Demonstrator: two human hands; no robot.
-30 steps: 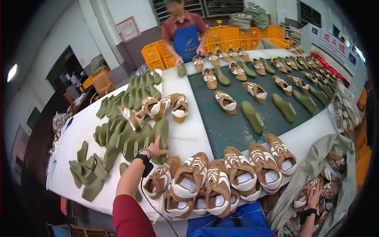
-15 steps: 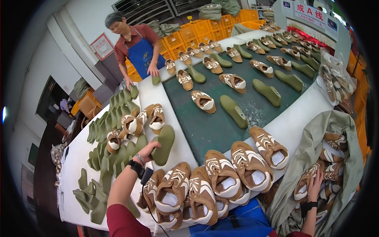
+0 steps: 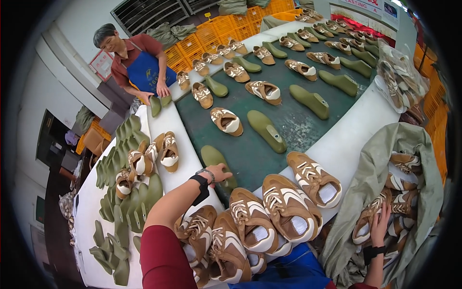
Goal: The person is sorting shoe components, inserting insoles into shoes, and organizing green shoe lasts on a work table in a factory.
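Note:
At the near left corner of the green table surface, my left hand (image 3: 219,174) grips the heel end of an olive-green shoe last (image 3: 211,155), which lies low over the surface. Whether its underside touches is hidden. On the right, my right hand (image 3: 380,224) reaches into a grey-green cloth sack (image 3: 409,137). Its fingers close over a brown sneaker with white stripes (image 3: 365,225) among several others; the fingertips are partly hidden. Brown sneakers (image 3: 250,219) stand heaped along the near edge, between my arms.
Rows of sneakers (image 3: 226,121) and lasts (image 3: 266,130) stand on the green surface (image 3: 202,123). More lasts (image 3: 120,221) crowd the white table (image 3: 166,192) at left. A co-worker in a blue apron (image 3: 149,72) handles lasts at far left. A clear bag of shoes (image 3: 402,77) sits right.
My left hand has carried the last from above the white table rightward onto the green surface's corner. My right hand stays in the sack. The co-worker's hands have come together at the lasts.

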